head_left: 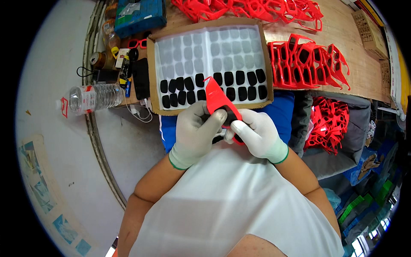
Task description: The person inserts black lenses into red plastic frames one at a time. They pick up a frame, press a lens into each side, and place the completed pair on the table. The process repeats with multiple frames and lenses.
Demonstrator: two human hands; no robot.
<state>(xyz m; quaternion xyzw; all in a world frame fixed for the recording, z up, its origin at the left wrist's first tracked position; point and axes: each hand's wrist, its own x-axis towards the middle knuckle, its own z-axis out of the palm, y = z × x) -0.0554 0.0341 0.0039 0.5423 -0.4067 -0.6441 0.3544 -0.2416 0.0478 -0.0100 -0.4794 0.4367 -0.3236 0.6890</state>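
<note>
Both my hands wear white knit gloves with green cuffs and meet in front of my chest. My left hand (193, 130) pinches a red sunglasses frame (217, 98) from the left, thumb against a dark lens (232, 116). On the other side my right hand (259, 133) grips the same frame, its thumb near the lens. The frame is tilted, with one red arm pointing up and away from me. Just beyond lies a shallow cardboard box (152, 81) with rows of loose black lenses (229, 78). A translucent white sheet (205, 47) covers its far rows.
Red sunglasses (295, 64) stand in a row right of the box, with a heap of red frames (257, 9) behind. A grey fabric bin (338, 160) at my right holds more. Leftward are a water bottle (96, 98), a black phone (141, 79) and a blue case (139, 17).
</note>
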